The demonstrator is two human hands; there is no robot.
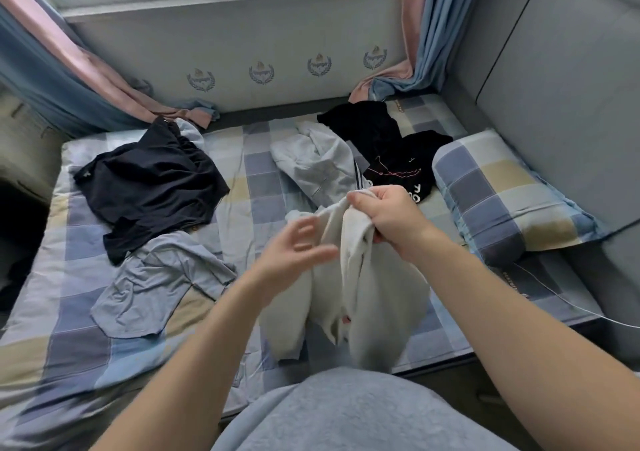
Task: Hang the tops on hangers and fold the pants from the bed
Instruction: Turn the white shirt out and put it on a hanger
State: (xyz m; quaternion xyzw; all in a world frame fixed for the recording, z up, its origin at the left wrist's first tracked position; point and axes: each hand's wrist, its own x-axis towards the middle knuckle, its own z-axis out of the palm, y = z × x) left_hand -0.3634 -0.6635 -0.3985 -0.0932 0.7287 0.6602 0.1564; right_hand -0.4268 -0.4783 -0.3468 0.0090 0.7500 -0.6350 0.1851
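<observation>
At the near edge of the bed (69,329), over the checked sheet:

- White garment (367,294): lifted off the sheet, hanging in loose folds, its top bunched in the right hand.
- Right hand (391,215): fingers curled tight round the upper edge of the white garment.
- Left hand (294,253): holds nothing, fingers spread and relaxed, blurred, just beside the cloth; whether it touches cannot be told.

Mid-bed, left:
- Light blue shirt (156,288): spread flat and creased.
- Dark navy garment (149,184): crumpled, its lower edge overlapping the light blue shirt.

Mid-bed, right:
- Pale grey garment (318,163): heaped, with a striped edge showing.
- Black garment (391,152): pink line print and white letters, touching the pale grey garment.
- Checked pillow (502,201): against the grey padded headboard (554,87).
- Thin white cable (554,294): trailing across the bed's right corner.

Far side:
- Pink and blue curtains (415,52): hems pooled on the mattress at both corners, below the window sill (225,3).
</observation>
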